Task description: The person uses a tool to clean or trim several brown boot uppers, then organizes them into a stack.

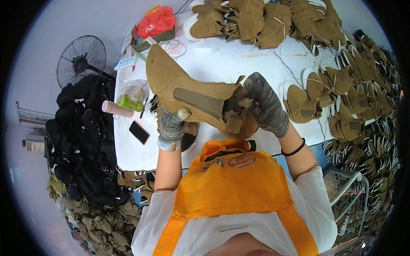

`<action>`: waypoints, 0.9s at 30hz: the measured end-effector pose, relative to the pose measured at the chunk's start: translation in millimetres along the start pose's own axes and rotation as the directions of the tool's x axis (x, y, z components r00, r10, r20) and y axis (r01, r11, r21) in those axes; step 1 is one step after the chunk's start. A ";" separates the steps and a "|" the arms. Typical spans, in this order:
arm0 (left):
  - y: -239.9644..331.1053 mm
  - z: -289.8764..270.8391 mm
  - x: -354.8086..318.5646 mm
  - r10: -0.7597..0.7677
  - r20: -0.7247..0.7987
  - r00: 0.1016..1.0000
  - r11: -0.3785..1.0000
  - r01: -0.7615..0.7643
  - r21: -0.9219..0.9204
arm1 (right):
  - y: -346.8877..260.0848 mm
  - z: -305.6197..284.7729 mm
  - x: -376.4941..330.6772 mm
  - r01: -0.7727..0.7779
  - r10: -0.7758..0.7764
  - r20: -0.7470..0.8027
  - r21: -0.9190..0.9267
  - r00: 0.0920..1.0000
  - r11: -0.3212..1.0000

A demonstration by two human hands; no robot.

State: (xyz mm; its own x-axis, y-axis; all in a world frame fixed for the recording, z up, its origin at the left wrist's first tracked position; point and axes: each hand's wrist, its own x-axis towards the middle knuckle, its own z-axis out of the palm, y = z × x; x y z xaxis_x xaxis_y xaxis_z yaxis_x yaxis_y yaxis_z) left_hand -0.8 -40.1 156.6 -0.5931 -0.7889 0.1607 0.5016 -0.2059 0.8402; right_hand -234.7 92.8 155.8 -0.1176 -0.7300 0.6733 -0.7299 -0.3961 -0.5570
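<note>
Left hand gripping tan boot upper above counter; right hand pinching its rear edge; finished pile growing behind it, more uppers waiting.

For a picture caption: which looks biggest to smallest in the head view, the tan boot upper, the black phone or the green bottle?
1. Tan boot upper, though held nearer the camera.
2. Black phone.
3. Green bottle, close to the phone, so unsure.
</note>
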 end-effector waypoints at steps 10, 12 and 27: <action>2.4 -4.3 3.7 0.011 -0.024 1.000 1.000 -0.011 -0.009 | -36.9 -24.4 -0.9 -0.394 0.394 0.012 -0.016 0.919 0.919; -0.5 -5.8 4.6 0.036 -0.028 0.999 0.999 -0.036 0.021 | -42.8 -30.5 5.4 -0.356 0.387 0.121 -0.218 0.914 0.909; -0.3 9.8 9.1 0.033 -0.038 0.999 0.996 -0.030 0.081 | -47.3 -40.7 20.4 -0.008 0.282 0.274 -0.705 0.920 0.710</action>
State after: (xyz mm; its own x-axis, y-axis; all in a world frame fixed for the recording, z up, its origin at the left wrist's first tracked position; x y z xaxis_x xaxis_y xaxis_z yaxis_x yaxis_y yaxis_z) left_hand -12.5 -41.5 162.9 -0.5520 -0.8165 0.1691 0.4669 -0.1346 0.8740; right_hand -229.9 119.4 215.7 -0.1294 -0.9353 0.3293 -0.9915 0.1168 -0.0577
